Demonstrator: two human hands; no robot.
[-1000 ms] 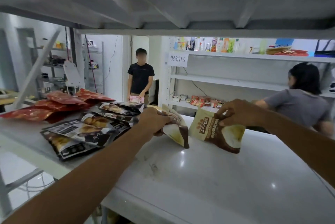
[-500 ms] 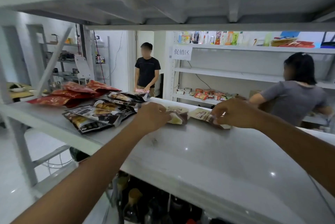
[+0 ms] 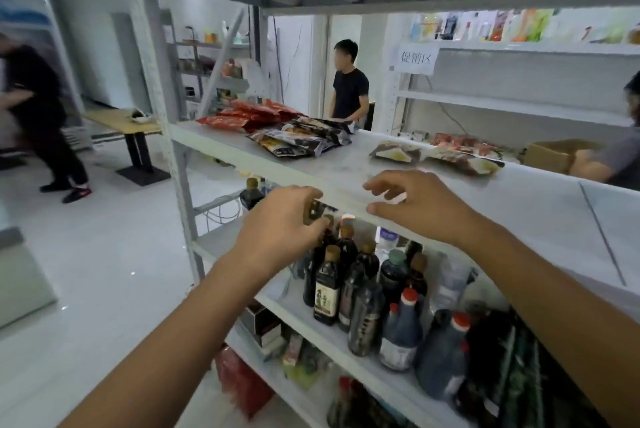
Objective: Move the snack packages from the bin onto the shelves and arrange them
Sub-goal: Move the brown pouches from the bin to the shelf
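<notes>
Two brown-and-cream snack packages lie flat on the white shelf [image 3: 540, 206], one [image 3: 396, 153] left of the other [image 3: 465, 161]. Further left sit a pile of dark packages [image 3: 298, 142] and a pile of red packages [image 3: 249, 114]. My left hand [image 3: 280, 225] hangs in front of the shelf's front edge, fingers loosely curled, holding nothing. My right hand [image 3: 420, 204] hovers at the front edge with relaxed fingers, empty. Both hands are well short of the packages. No bin is in view.
Dark sauce bottles [image 3: 363, 285] crowd the shelf below my hands. A person in black [image 3: 349, 90] stands behind the shelf, another walks at the far left [image 3: 38, 116], and a third is at the right edge by a cardboard box [image 3: 550, 154].
Both hands let go of the two brown-and-cream packages, which now lie flat, and drew back to the shelf's front edge. The camera pulled back and down, showing the bottle shelf.
</notes>
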